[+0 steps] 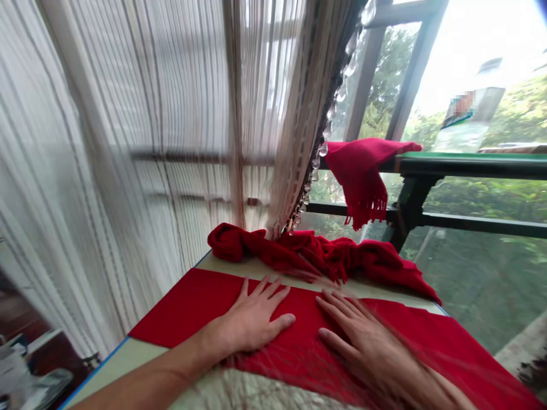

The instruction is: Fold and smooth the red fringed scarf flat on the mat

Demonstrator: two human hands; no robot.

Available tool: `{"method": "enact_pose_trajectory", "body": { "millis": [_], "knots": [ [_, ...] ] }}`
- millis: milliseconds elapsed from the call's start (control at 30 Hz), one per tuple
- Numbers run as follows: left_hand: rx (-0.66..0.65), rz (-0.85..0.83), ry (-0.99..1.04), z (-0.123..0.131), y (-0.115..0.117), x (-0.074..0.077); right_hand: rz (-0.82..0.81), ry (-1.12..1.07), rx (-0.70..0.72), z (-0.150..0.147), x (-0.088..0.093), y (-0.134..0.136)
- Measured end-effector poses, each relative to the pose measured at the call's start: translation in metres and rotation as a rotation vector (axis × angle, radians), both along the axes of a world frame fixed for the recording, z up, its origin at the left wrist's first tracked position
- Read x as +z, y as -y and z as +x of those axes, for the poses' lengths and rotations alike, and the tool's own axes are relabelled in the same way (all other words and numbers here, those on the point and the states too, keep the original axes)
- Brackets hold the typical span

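A red cloth (171, 304) lies spread in a long flat strip across a pale table (213, 263). My left hand (256, 319) rests palm down on it, left of the middle, fingers spread. Flat on the same cloth to the right lies my right hand (363, 327), its fingers stretched out and slightly blurred. Behind the strip, along the far edge of the table, sits a crumpled heap of red fabric (307, 250). Blurred strands of hair cross the front of the view and partly veil the cloth and my right forearm.
A striped sheer curtain (171, 114) with a beaded edge hangs at the left and touches the heap. A fringed red scarf (363, 176) drapes over the dark window rail (470, 165). On the rail stands a bottle (472, 117). Blurred items (34, 370) lie at the lower left.
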State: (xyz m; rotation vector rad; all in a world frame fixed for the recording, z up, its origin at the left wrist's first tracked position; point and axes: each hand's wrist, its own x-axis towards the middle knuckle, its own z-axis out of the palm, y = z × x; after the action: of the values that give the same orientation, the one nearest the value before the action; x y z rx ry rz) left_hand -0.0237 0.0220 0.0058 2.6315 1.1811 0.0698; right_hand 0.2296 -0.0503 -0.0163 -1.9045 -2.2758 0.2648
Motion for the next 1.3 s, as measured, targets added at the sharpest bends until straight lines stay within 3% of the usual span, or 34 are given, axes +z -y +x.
{"method": "enact_pose_trajectory", "body": {
  "millis": [200, 300, 433, 667, 967, 1300],
  "knots": [
    [0.246, 0.100, -0.028, -0.008, -0.009, -0.010, -0.010, -0.001, -0.013, 0.007, -0.002, -0.001],
    [0.162, 0.135, -0.005, -0.006, -0.007, -0.011, 0.003, -0.004, -0.013, 0.003, -0.002, -0.002],
    [0.014, 0.058, 0.019, 0.003, 0.004, -0.003, 0.043, -0.053, -0.022, -0.002, -0.003, -0.004],
    [0.051, 0.032, -0.022, 0.008, 0.006, 0.003, 0.017, -0.063, -0.007, 0.000, -0.001, -0.005],
    [0.097, 0.066, -0.096, 0.010, 0.008, 0.009, 0.087, -0.018, -0.053, 0.016, -0.014, -0.014],
    [0.107, 0.090, -0.102, 0.008, 0.007, 0.009, 0.143, -0.069, -0.054, 0.014, -0.006, -0.005]
  ]
}}
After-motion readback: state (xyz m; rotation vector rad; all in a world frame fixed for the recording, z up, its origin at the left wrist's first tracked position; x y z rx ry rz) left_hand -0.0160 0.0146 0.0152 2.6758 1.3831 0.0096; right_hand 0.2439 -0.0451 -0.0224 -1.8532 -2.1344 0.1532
